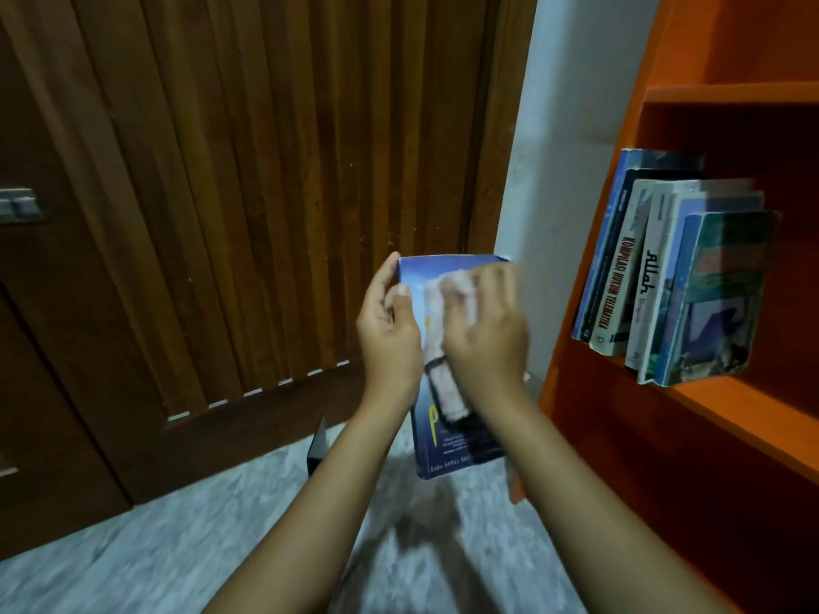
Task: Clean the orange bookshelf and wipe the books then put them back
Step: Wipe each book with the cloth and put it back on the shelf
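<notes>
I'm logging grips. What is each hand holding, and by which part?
The left hand grips the blue book by its upper left edge. The right hand presses a pale cloth on the cover; blur hides its grip.

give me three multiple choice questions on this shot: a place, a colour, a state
1. Where do the other books stand?
A) on the floor
B) on the orange bookshelf, right of the hands
C) against the door

2. What colour is the cover of the held book?
A) red
B) blue
C) green

3. What is the right hand doing?
A) hanging idle
B) reaching into the shelf
C) holding a pale cloth against the cover

Answers:
1 B, the row leans on a shelf board.
2 B, blue shows above and below the hands.
3 C, the cloth lies under its fingers while the left hand grips the book's edge.
</notes>
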Action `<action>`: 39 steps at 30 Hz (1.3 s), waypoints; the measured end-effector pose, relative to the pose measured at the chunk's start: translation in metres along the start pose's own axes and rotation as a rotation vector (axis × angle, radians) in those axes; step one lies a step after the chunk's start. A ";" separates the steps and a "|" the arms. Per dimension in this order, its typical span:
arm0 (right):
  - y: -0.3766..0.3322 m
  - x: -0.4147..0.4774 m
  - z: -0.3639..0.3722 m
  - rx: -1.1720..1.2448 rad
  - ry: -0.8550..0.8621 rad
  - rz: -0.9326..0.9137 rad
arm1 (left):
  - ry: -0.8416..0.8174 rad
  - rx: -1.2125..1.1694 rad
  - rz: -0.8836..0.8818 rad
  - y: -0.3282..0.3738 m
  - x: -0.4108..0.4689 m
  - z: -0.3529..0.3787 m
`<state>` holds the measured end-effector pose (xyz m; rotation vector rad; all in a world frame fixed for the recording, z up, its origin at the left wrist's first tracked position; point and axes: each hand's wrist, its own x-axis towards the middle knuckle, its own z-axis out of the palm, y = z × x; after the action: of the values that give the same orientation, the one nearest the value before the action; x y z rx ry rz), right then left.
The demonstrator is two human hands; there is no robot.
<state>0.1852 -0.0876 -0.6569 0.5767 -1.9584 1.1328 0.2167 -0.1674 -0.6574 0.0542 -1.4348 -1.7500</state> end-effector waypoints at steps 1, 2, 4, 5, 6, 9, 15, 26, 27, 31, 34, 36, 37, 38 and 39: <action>0.001 -0.007 0.001 -0.001 -0.021 -0.044 | 0.003 -0.010 -0.009 0.000 0.001 0.000; 0.008 -0.008 -0.001 -0.013 -0.001 -0.018 | 0.005 -0.015 -0.002 -0.001 0.001 -0.001; 0.029 0.001 -0.008 -0.037 0.098 0.190 | -0.005 -0.027 0.028 0.003 0.000 -0.002; 0.038 0.007 -0.013 -0.028 0.145 0.308 | -0.017 -0.037 0.034 0.005 -0.001 -0.002; 0.043 0.010 -0.016 -0.013 0.189 0.375 | -0.023 -0.050 0.034 0.007 -0.001 0.000; 0.022 -0.007 -0.012 0.021 0.163 0.204 | 0.009 -0.072 0.037 0.010 0.003 0.006; 0.039 -0.026 -0.008 0.003 0.090 0.286 | 0.102 -0.132 0.016 0.008 0.016 0.006; 0.064 -0.074 -0.015 -0.013 -0.049 0.122 | 0.176 -0.211 -0.086 -0.001 0.018 0.009; 0.072 -0.068 -0.023 -0.026 -0.031 0.163 | 0.156 -0.227 -0.094 0.000 0.018 0.013; 0.089 -0.027 -0.066 0.054 -0.052 0.226 | 0.027 -0.307 -0.091 0.009 0.012 0.046; 0.099 0.009 -0.104 0.168 -0.047 0.233 | -0.085 -0.377 -0.092 0.020 0.003 0.088; 0.108 0.027 -0.130 0.235 -0.005 0.264 | -0.152 -0.379 -0.081 0.023 -0.007 0.118; 0.113 0.033 -0.142 0.243 0.030 0.271 | -0.180 -0.362 -0.072 0.023 -0.013 0.133; 0.120 0.037 -0.154 0.236 0.065 0.278 | -0.208 -0.344 -0.063 0.023 -0.020 0.147; 0.128 0.041 -0.166 0.221 0.102 0.287 | -0.238 -0.326 -0.057 0.023 -0.026 0.161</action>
<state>0.1379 0.1200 -0.6407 0.3479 -1.8809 1.5405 0.1631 -0.0247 -0.5961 -0.2977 -1.3015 -2.0715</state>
